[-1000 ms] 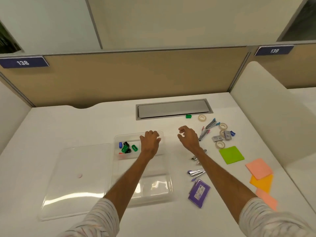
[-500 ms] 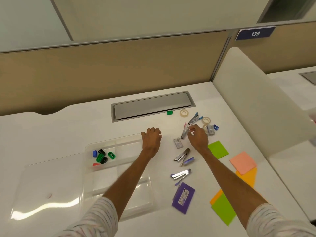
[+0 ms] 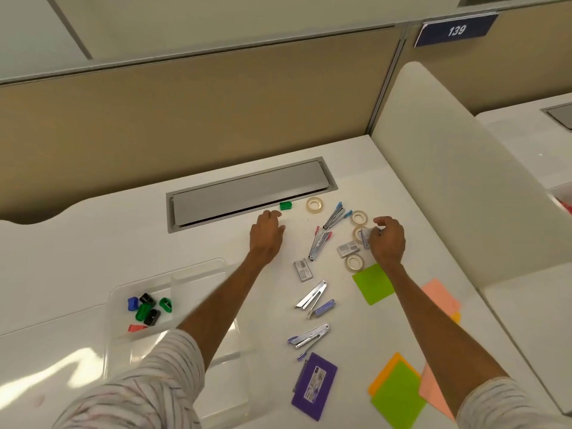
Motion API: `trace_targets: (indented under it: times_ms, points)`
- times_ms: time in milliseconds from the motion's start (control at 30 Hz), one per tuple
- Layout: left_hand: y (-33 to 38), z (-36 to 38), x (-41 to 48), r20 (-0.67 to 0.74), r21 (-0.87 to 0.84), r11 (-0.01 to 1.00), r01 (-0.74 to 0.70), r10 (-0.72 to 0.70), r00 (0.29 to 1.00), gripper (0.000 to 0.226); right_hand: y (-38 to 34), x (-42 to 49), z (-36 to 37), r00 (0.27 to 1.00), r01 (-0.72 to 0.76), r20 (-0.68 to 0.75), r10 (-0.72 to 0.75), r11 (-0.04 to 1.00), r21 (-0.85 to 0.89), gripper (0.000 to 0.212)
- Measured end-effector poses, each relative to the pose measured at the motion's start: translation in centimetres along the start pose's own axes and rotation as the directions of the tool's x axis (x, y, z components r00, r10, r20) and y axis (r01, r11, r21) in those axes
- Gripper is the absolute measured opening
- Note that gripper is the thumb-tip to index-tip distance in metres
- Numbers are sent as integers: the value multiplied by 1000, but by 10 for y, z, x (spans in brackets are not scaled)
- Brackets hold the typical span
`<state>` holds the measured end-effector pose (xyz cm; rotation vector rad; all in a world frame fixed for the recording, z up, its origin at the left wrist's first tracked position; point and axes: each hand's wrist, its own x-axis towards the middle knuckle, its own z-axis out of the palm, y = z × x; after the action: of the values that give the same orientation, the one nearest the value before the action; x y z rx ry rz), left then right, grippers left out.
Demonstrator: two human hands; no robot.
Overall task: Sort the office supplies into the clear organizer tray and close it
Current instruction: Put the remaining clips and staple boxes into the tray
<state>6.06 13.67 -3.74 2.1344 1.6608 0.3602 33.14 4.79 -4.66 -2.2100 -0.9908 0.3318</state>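
The clear organizer tray (image 3: pixel 123 293) lies open at the lower left, partly under my left forearm, with several small sharpeners (image 3: pixel 145 308) in its far-left compartment. My left hand (image 3: pixel 267 232) hovers open, fingertips just short of a green sharpener (image 3: pixel 285 205). My right hand (image 3: pixel 387 243) curls its fingers on a small grey staple box (image 3: pixel 366 237). Loose between my arms are tape rolls (image 3: pixel 315 204), staplers (image 3: pixel 318 244), two more staple boxes (image 3: pixel 303 269) and a purple case (image 3: pixel 314 386). Sticky notes (image 3: pixel 373 283) lie to the right.
A grey cable hatch (image 3: pixel 247 193) is set into the desk behind the supplies. A white divider panel (image 3: pixel 464 196) walls off the right side and a beige partition (image 3: pixel 185 119) stands at the back. The clear lid (image 3: pixel 55 379) lies left of the tray.
My left hand left the tray and moved right and forward toward the green sharpener. My right hand moved right past the staplers and closed on the staple box. The view swung right.
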Motion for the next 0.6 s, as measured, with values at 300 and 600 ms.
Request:
trace_targets:
  times_ms: [300, 600]
  points:
    - [10, 18, 49, 27, -5, 1000, -22, 22, 999, 47, 40, 26, 8, 991, 44, 126, -43, 999, -6, 31]
    - [12, 30, 38, -22, 82, 995, -63, 65, 998, 33, 41, 27, 12, 995, 45, 87, -45, 999, 5, 27]
